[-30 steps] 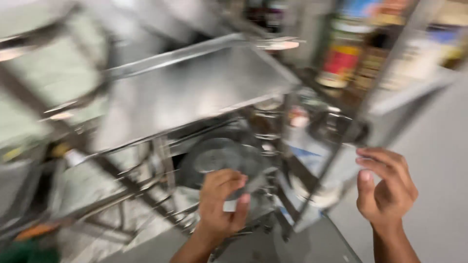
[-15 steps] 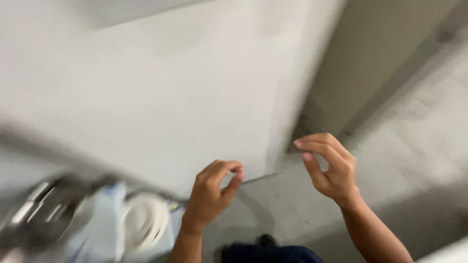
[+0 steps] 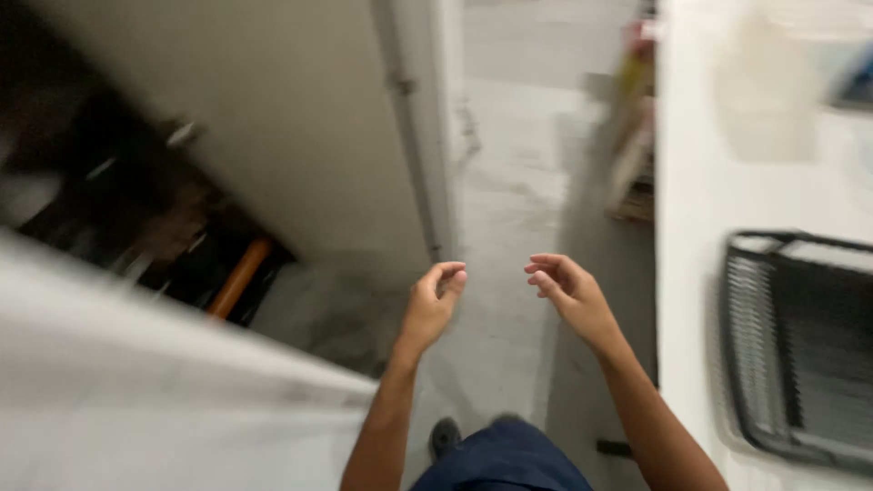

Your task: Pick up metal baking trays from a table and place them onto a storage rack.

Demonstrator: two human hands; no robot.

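Hands (image 3: pixel 496 295) empty, curled, above grey floor (image 3: pixel 509 200)

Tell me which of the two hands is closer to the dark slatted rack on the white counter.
The right hand. It hangs over the floor on the side of the white counter, where the dark slatted rack sits; the left hand is nearer the pale door.

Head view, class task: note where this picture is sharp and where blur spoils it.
Head view: the bare left hand and bare right hand are fairly sharp, both empty with fingers curled; the dark slatted plastic tray on the white counter is smeared; the orange pipe is soft; the upper right corner is washed out pale.
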